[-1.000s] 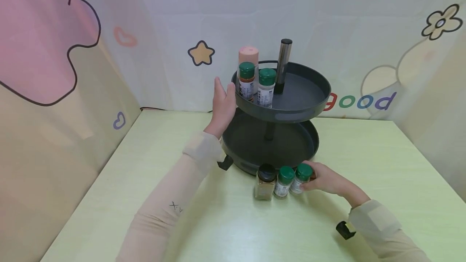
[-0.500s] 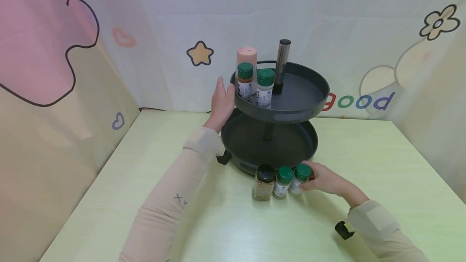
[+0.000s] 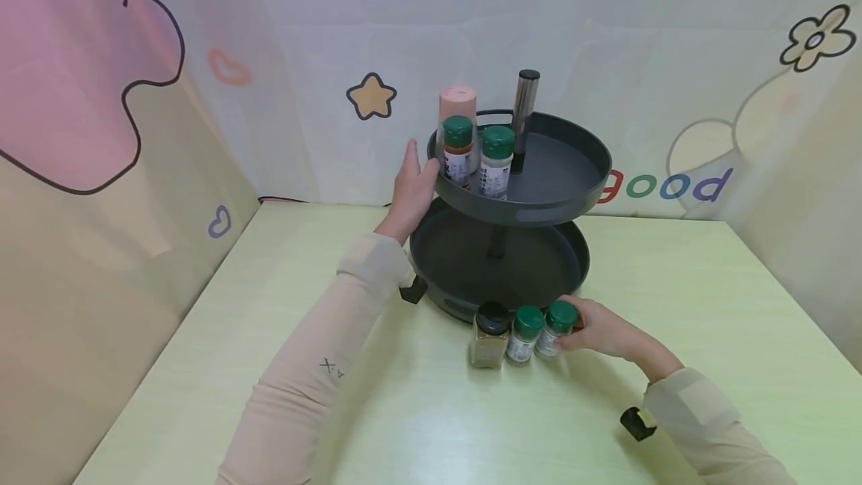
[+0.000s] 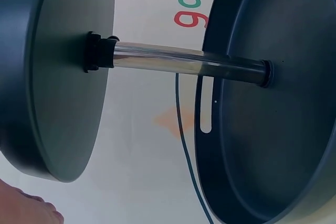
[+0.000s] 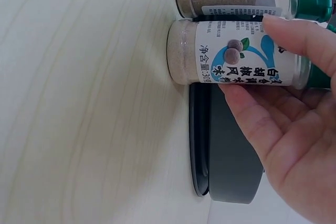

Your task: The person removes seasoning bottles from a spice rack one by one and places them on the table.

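I see three small jars in a row on the table [image 3: 431, 425], just in front of the lower tray [image 3: 498, 279]. The right hand [image 3: 599, 331] has the right jar [image 3: 547, 343] pinched between thumb and fingers, parted only as far as the jar is wide. Its thumb lies on the label, with fingers along the opposite side; the green cap points up. In my right wrist view, the green-capped middle jar [image 3: 521, 346] sits right beside it. The dark-capped jar [image 3: 488, 346] ends the row at the left.

The left hand [image 3: 411, 193] is up at the left side of the upper tray [image 3: 559, 163], forefinger straight, thumb spread and at the rim. It seems to rest there without gripping, though its other fingers are mostly hidden from me.

On the upper tray, at its left, I see a pink-capped bottle [image 3: 457, 103] behind a red jar [image 3: 458, 167] and a white jar [image 3: 495, 178], both green-capped. A metal pole [image 3: 524, 118] rises from the middle, and my left wrist view shows it joining the two trays.
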Demonstrator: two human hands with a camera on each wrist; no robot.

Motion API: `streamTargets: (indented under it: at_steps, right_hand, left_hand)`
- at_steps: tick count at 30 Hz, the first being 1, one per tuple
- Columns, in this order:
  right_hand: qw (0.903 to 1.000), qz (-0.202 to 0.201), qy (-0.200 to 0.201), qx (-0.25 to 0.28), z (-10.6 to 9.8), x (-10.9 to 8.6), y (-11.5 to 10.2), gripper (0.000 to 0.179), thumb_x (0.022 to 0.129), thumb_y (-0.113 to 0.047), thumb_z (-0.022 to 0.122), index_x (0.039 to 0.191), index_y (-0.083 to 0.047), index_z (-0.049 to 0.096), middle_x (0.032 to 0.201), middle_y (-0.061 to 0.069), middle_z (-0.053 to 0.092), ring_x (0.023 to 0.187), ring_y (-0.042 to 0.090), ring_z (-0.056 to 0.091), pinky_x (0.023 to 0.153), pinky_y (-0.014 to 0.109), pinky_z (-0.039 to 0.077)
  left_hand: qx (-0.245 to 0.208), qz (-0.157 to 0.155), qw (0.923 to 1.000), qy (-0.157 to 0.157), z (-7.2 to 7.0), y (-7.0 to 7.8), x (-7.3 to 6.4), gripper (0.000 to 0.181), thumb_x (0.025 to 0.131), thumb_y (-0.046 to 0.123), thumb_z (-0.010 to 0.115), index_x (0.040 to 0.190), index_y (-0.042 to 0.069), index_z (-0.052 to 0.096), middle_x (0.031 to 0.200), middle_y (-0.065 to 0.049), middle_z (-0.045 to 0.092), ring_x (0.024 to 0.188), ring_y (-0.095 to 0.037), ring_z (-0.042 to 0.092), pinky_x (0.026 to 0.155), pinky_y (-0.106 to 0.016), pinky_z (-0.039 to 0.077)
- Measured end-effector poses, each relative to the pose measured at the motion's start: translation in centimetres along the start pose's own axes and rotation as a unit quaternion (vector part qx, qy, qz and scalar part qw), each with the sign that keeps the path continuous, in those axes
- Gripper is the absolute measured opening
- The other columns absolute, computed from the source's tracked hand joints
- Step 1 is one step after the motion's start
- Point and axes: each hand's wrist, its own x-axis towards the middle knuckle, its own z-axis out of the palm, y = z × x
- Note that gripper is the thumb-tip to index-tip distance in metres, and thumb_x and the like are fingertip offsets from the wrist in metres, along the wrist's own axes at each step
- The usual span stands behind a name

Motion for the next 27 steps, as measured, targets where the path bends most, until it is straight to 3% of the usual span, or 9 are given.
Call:
streamTargets:
  at_steps: [7,17,27]
  right_hand:
    - [1.0,0.0,-0.004,0.004,0.0,0.1,0.1,0.042,0.073,-0.017,0.069,0.108,-0.003,0.049,0.087,0.007,0.053,0.075,0.013,0.046,0.063,0.026,0.04]
    - [0.9999,0.001,-0.007,0.011,0.0,0.1,0.0,0.043,0.074,-0.016,0.069,0.109,-0.002,0.049,0.089,0.008,0.054,0.076,0.014,0.047,0.065,0.026,0.042]
    - [0.9999,-0.003,-0.007,0.011,0.1,0.3,0.4,0.045,0.074,-0.016,0.068,0.113,-0.004,0.048,0.094,0.007,0.056,0.076,0.011,0.048,0.067,0.025,0.044]
  left_hand:
    - [-0.017,0.005,0.9996,-0.023,0.1,-0.1,-0.2,0.064,0.091,0.033,0.034,0.143,0.023,-0.003,0.15,0.011,-0.004,0.137,-0.009,-0.001,0.111,-0.038,0.006]
    - [-0.045,0.062,0.9937,-0.081,0.4,0.0,-1.0,0.062,0.095,0.023,0.03,0.142,0.015,-0.009,0.15,0.005,-0.008,0.137,-0.008,-0.005,0.112,-0.034,0.004]
    - [-0.025,0.081,0.995,-0.054,1.5,0.1,-2.1,0.064,0.094,0.023,0.031,0.142,0.019,-0.012,0.149,0.01,-0.009,0.136,-0.003,-0.005,0.112,-0.029,0.006]
